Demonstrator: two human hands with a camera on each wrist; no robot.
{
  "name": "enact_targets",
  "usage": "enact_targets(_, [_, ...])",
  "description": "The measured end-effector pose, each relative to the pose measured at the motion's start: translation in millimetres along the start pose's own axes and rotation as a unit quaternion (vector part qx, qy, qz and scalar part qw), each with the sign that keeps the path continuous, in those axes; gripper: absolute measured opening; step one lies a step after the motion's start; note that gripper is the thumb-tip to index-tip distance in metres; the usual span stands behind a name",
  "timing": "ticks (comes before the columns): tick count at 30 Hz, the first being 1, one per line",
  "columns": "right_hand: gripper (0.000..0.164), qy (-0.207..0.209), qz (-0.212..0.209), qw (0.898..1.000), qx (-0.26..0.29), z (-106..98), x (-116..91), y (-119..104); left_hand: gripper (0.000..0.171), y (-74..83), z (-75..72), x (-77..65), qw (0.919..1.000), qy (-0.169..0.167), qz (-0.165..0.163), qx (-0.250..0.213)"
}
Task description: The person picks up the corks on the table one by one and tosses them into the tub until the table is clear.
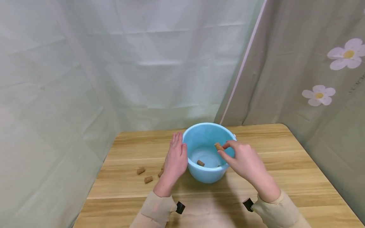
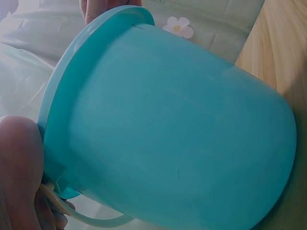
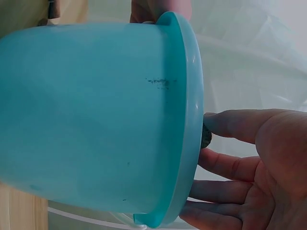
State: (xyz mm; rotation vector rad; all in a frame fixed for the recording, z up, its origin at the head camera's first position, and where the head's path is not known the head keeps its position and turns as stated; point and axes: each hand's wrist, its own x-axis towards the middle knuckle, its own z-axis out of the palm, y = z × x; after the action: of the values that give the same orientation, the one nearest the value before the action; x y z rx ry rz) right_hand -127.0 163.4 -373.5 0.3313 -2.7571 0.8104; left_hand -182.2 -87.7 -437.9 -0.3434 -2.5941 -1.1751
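Observation:
A light blue bucket (image 1: 206, 174) stands upright on the wooden table. My left hand (image 1: 176, 158) rests against its left side, fingers straight, the thumb by the rim. Between thumb and index finger my right hand (image 1: 248, 161) pinches a cork (image 1: 218, 146) over the bucket's right inner side. From the right wrist view, only the end of that cork (image 3: 206, 135) shows past the rim. Inside, one cork (image 1: 200, 163) lies on the bottom, and a bit of another shows behind the front rim. The bucket's handle (image 2: 103, 222) hangs beside the left fingers in the left wrist view.
Left of the bucket, loose corks lie on the table (image 1: 119, 190): one cork (image 1: 141, 171), another cork (image 1: 148, 180) nearer me, and others partly hidden by my left hand. Pale curtains (image 1: 159, 72) close off the back and sides, with white flowers (image 1: 318, 95) at right.

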Motion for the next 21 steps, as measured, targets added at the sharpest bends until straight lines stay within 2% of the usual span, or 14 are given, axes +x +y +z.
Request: enact_targets(21, [0.025,0.005,-0.017,1.000,-0.007,6.8,2.8,-6.4,0.053,-0.7,0.2,0.1,1.0000,0.002,0.004,-0.001])
